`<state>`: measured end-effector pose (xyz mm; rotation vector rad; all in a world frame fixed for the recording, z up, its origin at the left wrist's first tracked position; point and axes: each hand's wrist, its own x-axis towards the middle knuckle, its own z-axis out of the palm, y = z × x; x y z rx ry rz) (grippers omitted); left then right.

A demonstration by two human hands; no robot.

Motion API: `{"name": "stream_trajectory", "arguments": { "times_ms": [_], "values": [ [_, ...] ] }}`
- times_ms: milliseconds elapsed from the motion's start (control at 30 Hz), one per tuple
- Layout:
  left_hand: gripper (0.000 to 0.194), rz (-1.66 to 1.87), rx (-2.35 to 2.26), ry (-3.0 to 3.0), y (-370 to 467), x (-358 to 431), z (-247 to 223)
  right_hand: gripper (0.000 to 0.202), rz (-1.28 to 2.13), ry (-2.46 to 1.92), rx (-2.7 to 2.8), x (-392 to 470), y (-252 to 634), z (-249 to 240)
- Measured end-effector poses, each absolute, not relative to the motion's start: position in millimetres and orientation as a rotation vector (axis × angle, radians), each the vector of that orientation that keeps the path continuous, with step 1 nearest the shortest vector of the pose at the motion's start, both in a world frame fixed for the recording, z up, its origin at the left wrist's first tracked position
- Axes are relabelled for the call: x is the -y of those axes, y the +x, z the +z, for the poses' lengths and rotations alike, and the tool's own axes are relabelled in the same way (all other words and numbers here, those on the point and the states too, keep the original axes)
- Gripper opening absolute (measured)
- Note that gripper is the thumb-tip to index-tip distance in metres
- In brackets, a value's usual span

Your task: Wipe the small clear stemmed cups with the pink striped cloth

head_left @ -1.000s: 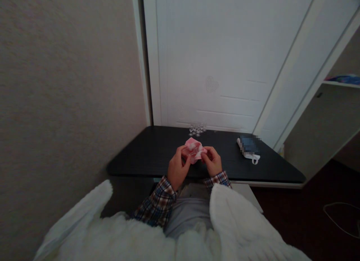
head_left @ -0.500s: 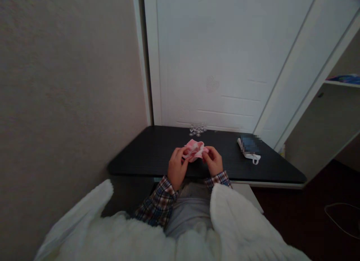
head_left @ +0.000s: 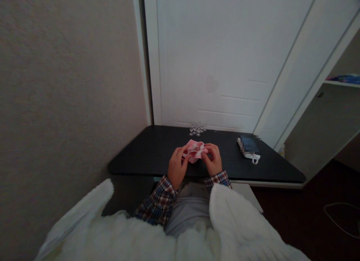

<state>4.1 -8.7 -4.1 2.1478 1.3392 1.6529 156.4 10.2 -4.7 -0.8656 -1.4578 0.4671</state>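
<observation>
A crumpled pink and white cloth (head_left: 194, 156) is held up over the near part of the black table (head_left: 149, 152). My left hand (head_left: 177, 166) pinches its left side between thumb and fingers. On the cloth's right side, my right hand (head_left: 213, 160) grips the edge, thumb below and fingers above. Folds of the cloth form an opening between the two hands. Several small clear objects (head_left: 198, 129) stand in a cluster behind it, near the table's back edge.
At the table's right lies a dark, partly pixelated device (head_left: 249, 144) on a white item with a loop (head_left: 254, 158). A white panel (head_left: 208, 58) rises behind the table, and a textured wall (head_left: 73, 73) borders the left. A cable (head_left: 337, 219) lies on the floor.
The fingers of my right hand have shifted slightly left and up along the cloth, whose opening has changed shape a little. My left hand stays nearly in place.
</observation>
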Motion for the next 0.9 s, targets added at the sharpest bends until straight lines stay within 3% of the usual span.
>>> {"name": "stream_trajectory", "arguments": {
  "times_ms": [300,533,767,900],
  "values": [
    [0.028,1.705,-1.327,2.129,3.8,7.8,-5.7,0.016,0.71,-0.809,1.418,-12.3,152.9,-7.1],
    [0.027,1.7,-1.322,2.137,4.4,8.9,-4.4,0.018,0.697,-0.838,1.389,-13.0,152.6,-9.0],
    [0.027,1.703,-1.324,2.134,4.1,9.0,-5.0,0.04,0.734,-0.756,1.381,-14.3,152.6,-8.3],
    [0.029,1.694,-1.301,2.139,3.6,9.1,-5.8,0.039,0.733,-0.773,1.469,-11.0,152.7,-4.4]
  ]
}}
